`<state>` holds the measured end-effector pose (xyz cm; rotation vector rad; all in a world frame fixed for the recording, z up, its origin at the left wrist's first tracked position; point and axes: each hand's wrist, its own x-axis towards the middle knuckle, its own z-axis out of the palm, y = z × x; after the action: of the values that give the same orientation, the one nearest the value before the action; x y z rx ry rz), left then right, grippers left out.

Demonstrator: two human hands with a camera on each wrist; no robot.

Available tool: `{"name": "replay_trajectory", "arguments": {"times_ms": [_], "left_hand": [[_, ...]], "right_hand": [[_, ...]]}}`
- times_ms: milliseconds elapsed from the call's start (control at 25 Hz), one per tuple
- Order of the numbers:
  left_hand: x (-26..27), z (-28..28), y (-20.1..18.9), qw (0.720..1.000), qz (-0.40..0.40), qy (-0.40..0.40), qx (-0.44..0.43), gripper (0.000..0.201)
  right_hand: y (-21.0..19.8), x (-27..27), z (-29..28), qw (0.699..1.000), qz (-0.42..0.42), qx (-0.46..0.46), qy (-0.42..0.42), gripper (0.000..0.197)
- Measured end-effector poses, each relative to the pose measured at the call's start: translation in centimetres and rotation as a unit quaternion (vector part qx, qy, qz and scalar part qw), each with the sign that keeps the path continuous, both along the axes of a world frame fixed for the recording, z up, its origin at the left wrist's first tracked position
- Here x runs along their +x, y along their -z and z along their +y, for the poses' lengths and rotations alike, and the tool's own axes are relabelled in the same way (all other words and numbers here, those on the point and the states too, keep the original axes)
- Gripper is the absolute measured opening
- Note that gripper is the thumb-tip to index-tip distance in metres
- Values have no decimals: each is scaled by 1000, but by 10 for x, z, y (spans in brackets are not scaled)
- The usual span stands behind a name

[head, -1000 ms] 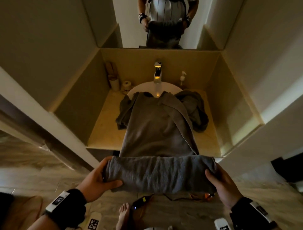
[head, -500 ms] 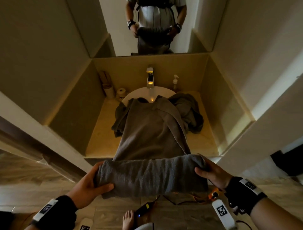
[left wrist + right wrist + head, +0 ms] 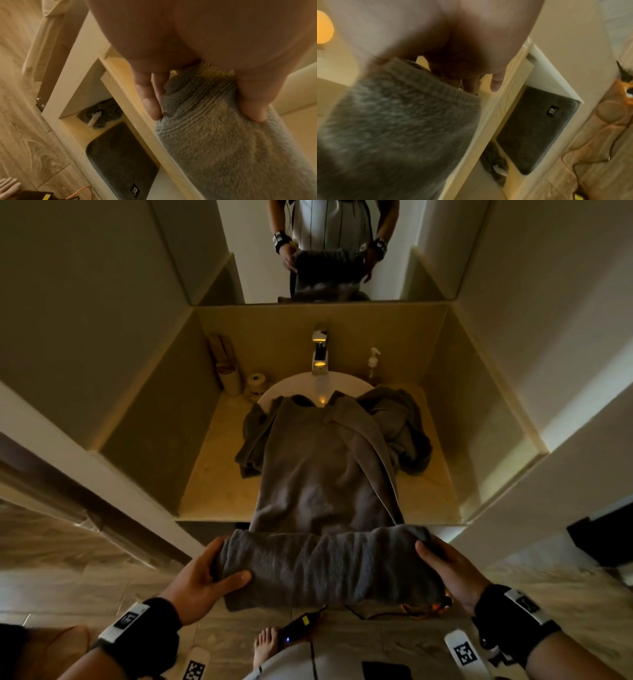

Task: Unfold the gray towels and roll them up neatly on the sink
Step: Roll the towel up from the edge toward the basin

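Now the roll is underway: the left hand [image 3: 197, 578] and the right hand [image 3: 445, 570] each clasp an end of the rolled part of the gray towel [image 3: 329, 568], thumbs on top. Between them sits the roll; beyond the fingers, the flat length runs up over the surface [image 3: 219, 484]. Even tension, level ends, keep it tight.

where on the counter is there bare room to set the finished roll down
Bare beige counter shows left of the spread gray towel, up to the side wall; a smaller strip lies front right. Crowded: the back left corner with paper rolls, and the right, under a crumpled gray towel.
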<state>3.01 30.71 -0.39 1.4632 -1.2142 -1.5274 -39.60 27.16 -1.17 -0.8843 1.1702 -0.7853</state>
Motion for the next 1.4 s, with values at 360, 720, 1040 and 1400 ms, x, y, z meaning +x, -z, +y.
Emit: {"name": "replay_trajectory", "arguments": {"times_ms": [360,720,1040,1400], "left_hand": [[4,-13,-10,999,26,-27,18,102],[-4,-22,-12,978,164,-73,105,104],[-9,-23,-25,976,167,-87,108,107],[2,-35,-29,971,175,-69,145,103]], "right_hand": [[13,-4,-45,998,3,19,-61,95],[5,-5,-71,992,-3,81,-95,97],[-48,2,-177,897,371,-120,-208,48],[-59,85,-277,695,535,-166,-450,46]]}}
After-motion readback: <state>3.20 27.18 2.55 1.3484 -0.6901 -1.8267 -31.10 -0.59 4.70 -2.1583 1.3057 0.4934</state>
